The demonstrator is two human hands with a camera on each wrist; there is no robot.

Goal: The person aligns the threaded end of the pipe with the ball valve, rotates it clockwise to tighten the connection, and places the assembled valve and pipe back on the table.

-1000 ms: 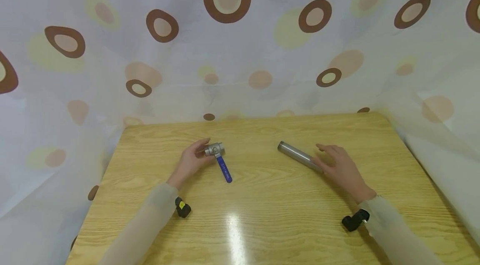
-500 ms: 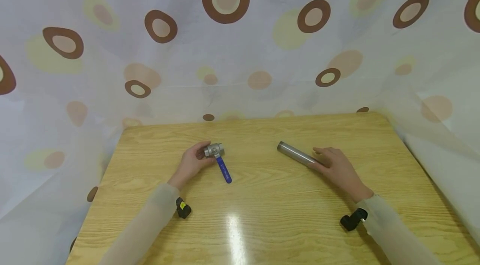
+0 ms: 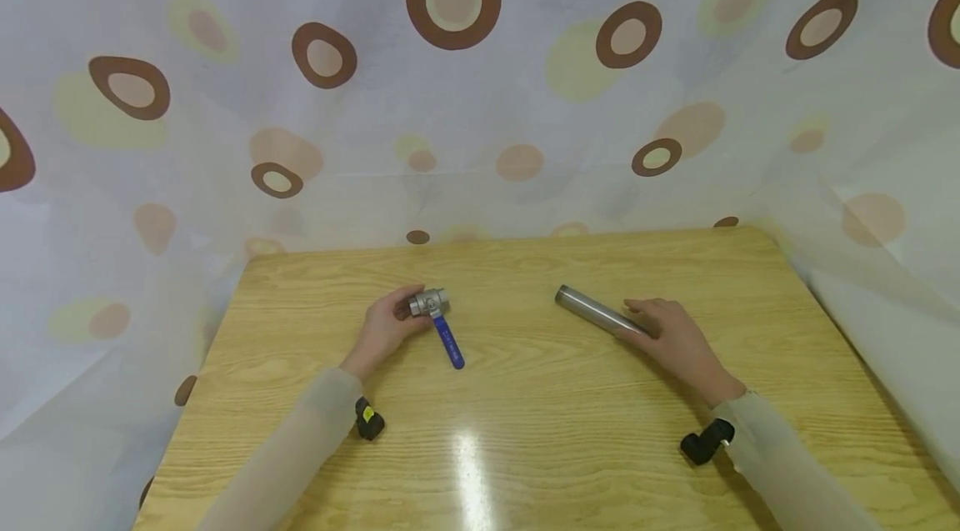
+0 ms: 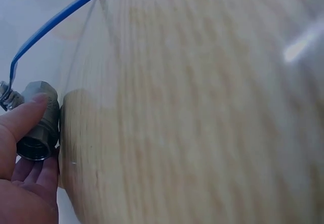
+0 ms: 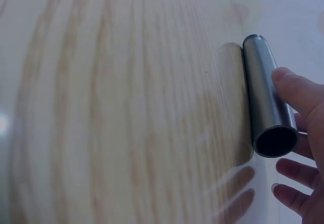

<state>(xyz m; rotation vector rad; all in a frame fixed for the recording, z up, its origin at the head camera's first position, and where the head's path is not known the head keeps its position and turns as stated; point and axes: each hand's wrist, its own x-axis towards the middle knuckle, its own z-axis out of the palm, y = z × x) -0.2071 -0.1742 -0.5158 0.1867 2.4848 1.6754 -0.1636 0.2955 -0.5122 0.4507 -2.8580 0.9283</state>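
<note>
A steel ball valve (image 3: 428, 303) with a long blue lever handle (image 3: 449, 341) lies at the left middle of the table. My left hand (image 3: 383, 326) holds the valve body between thumb and fingers; in the left wrist view the thumb (image 4: 26, 117) presses its side near an open threaded end. To the right, a plain steel pipe (image 3: 591, 308) lies slantwise. My right hand (image 3: 678, 345) grips the pipe's near end. In the right wrist view its thumb (image 5: 296, 90) rests along the pipe (image 5: 263, 90), two fingers are partly hidden behind it, and the others are spread.
The wooden table (image 3: 517, 398) has a glossy top with a bright reflection near the front. A patterned white sheet (image 3: 480, 106) rises behind the table and along both sides. Black wrist cameras sit on both cuffs.
My right hand has shifted slightly left and its thumb and fingers have come closer around the pipe. The left hand has barely moved; valve and pipe lie in the same places.
</note>
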